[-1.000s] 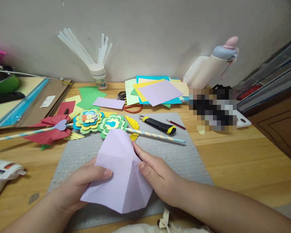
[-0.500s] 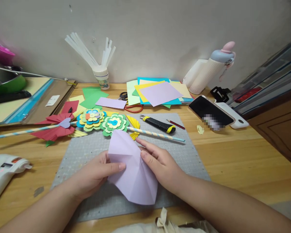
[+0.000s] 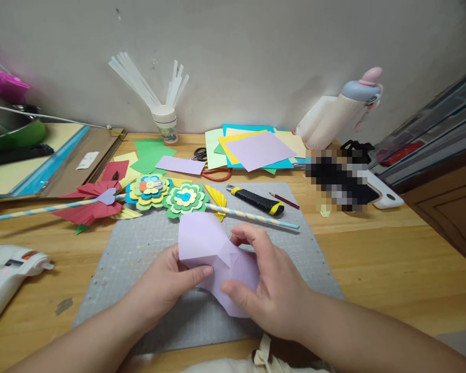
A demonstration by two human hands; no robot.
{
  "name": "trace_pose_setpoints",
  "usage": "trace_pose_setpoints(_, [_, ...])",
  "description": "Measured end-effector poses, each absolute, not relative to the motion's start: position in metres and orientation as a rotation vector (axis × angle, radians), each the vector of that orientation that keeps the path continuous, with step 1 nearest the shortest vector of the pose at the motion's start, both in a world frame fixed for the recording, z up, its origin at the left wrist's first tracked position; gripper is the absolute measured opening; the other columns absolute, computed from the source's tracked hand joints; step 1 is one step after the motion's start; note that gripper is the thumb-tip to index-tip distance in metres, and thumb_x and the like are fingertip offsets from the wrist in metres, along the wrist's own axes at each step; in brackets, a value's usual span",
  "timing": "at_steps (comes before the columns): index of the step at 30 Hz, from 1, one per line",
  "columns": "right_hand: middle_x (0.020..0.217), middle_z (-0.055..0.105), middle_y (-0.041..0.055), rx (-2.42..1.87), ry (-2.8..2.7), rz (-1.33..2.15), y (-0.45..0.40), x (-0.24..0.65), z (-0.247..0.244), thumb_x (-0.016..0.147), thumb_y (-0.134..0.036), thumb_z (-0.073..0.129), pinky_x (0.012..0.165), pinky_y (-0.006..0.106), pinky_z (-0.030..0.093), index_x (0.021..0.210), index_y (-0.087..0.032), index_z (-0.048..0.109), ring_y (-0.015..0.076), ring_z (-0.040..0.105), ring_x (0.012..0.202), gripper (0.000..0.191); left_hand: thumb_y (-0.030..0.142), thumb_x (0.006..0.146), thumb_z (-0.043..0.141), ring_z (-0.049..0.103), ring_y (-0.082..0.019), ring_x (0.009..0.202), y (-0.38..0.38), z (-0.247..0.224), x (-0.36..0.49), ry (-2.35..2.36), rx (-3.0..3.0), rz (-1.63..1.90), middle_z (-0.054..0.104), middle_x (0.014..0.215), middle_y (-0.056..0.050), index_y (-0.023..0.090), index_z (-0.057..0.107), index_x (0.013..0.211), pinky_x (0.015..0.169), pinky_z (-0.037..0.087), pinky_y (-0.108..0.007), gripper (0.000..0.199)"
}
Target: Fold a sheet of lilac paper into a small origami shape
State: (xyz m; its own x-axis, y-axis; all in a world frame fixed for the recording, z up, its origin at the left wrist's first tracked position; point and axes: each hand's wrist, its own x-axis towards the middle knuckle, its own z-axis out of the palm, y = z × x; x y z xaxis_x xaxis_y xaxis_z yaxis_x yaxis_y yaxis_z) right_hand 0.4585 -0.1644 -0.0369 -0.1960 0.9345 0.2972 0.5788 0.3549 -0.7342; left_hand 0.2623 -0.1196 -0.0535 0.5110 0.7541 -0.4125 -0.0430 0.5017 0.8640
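Observation:
A creased sheet of lilac paper [image 3: 202,235] is held above the grey cutting mat [image 3: 140,259]. My left hand [image 3: 178,280] grips its left edge, thumb on top and fingers behind. Around the right side of the sheet curves my right hand [image 3: 267,285], its thumb on the near face and its fingers at the far edge. Folds meet near the middle of the paper. Just beyond lie two layered paper flowers [image 3: 186,199] on a striped paper stick [image 3: 252,215], with a yellow pleated paper piece [image 3: 216,201] beside them.
A utility knife [image 3: 256,199] and a pencil [image 3: 284,200] lie on the mat's far right. Scissors [image 3: 217,175], a stack of coloured paper [image 3: 260,150] and a cup of glue sticks [image 3: 166,124] stand behind. A glue gun [image 3: 15,269] is at left, a bottle [image 3: 341,114] at right.
My right hand has shifted down along the sheet and spread wider around its right side. The lilac paper has bent and tilted, its middle folds now bulging. The view has moved slightly.

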Motion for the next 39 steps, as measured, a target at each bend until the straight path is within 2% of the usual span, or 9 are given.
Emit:
trace_pose_setpoints(9, [0.108, 0.064, 0.0074, -1.365, -1.972, 0.356, -0.165, 0.454, -0.037, 0.082, -0.021, 0.059, 0.081, 0.038, 0.051, 0.123, -0.023, 0.039, 0.0228, 0.063, 0.093, 0.046, 0.028, 0.067, 0.076, 0.065, -0.026, 0.094, -0.125, -0.045, 0.267, 1.014, 1.085, 0.568, 0.074, 0.099, -0.005, 0.018, 0.069, 0.095, 0.086, 0.05, -0.035, 0.031])
trace_pose_setpoints(15, [0.114, 0.064, 0.0076, -1.329, -1.99, 0.382, -0.164, 0.461, -0.033, 0.08, -0.018, 0.06, 0.084, 0.037, 0.049, 0.123, -0.022, 0.041, 0.0225, 0.062, 0.097, 0.047, 0.015, 0.057, 0.057, 0.057, -0.025, 0.108, -0.117, -0.032, 0.253, 1.021, 0.938, 0.986, 0.065, 0.109, -0.003, 0.024, 0.056, 0.107, 0.083, 0.048, -0.031, 0.051])
trace_pose_setpoints(19, [0.112, 0.065, 0.0062, -1.208, -2.09, 0.451, -0.162, 0.463, -0.027, 0.081, -0.016, 0.06, 0.087, 0.037, 0.047, 0.123, -0.02, 0.042, 0.0208, 0.06, 0.098, 0.046, 0.018, 0.074, 0.062, 0.045, -0.021, 0.121, -0.119, -0.024, 0.243, 1.09, 1.328, 1.269, 0.055, 0.118, 0.001, 0.028, 0.055, 0.108, 0.102, 0.036, -0.03, 0.036])
trace_pose_setpoints(21, [0.111, 0.065, 0.005, -1.147, -2.149, 0.494, -0.16, 0.464, -0.026, 0.081, -0.015, 0.061, 0.089, 0.038, 0.045, 0.123, -0.02, 0.043, 0.0207, 0.059, 0.098, 0.046, 0.024, 0.082, 0.062, 0.042, -0.023, 0.126, -0.124, -0.023, 0.239, 1.059, 1.619, 1.126, 0.052, 0.126, 0.0, 0.032, 0.051, 0.119, 0.107, 0.032, -0.033, 0.04])
trace_pose_setpoints(24, [0.115, 0.065, 0.005, -1.096, -2.194, 0.52, -0.159, 0.464, -0.028, 0.082, -0.014, 0.06, 0.095, 0.041, 0.042, 0.126, -0.02, 0.041, 0.0213, 0.058, 0.102, 0.048, 0.031, 0.079, 0.068, 0.04, -0.028, 0.13, -0.129, -0.023, 0.236, 1.011, 2.022, 0.791, 0.045, 0.139, -0.002, 0.036, 0.036, 0.138, 0.108, 0.03, -0.04, 0.067])
trace_pose_setpoints(27, [0.119, 0.064, 0.0051, -1.074, -2.21, 0.514, -0.159, 0.464, -0.03, 0.084, -0.014, 0.058, 0.101, 0.044, 0.037, 0.13, -0.023, 0.038, 0.0218, 0.058, 0.107, 0.051, 0.035, 0.074, 0.074, 0.043, -0.031, 0.128, -0.129, -0.025, 0.236, 0.973, 2.324, 0.615, 0.049, 0.14, -0.003, 0.038, 0.028, 0.143, 0.115, 0.013, -0.045, 0.084])
trace_pose_setpoints(29, [0.12, 0.064, 0.0051, -1.08, -2.218, 0.511, -0.158, 0.464, -0.031, 0.084, -0.015, 0.058, 0.102, 0.045, 0.035, 0.131, -0.024, 0.036, 0.0222, 0.058, 0.107, 0.052, 0.034, 0.075, 0.073, 0.048, -0.029, 0.124, -0.127, -0.027, 0.237, 0.981, 2.403, 0.588, 0.054, 0.136, -0.002, 0.038, 0.027, 0.142, 0.116, 0.005, -0.045, 0.082])
trace_pose_setpoints(32, [0.12, 0.064, 0.0053, -1.107, -2.201, 0.52, -0.156, 0.464, -0.031, 0.084, -0.015, 0.059, 0.098, 0.043, 0.039, 0.133, -0.024, 0.036, 0.022, 0.058, 0.108, 0.055, 0.033, 0.077, 0.071, 0.054, -0.026, 0.117, -0.126, -0.029, 0.239, 1.029, 2.393, 0.615, 0.06, 0.128, -0.002, 0.035, 0.031, 0.137, 0.115, 0.007, -0.043, 0.072])
trace_pose_setpoints(39, [0.116, 0.063, 0.0041, -1.13, -2.095, 0.583, -0.153, 0.464, -0.036, 0.08, -0.013, 0.061, 0.092, 0.04, 0.044, 0.132, -0.025, 0.037, 0.0205, 0.059, 0.103, 0.058, 0.037, 0.08, 0.068, 0.05, -0.026, 0.123, -0.124, -0.032, 0.24, 0.991, 2.357, 0.514, 0.058, 0.128, -0.006, 0.027, 0.038, 0.098, 0.114, 0.005, -0.05, 0.036])
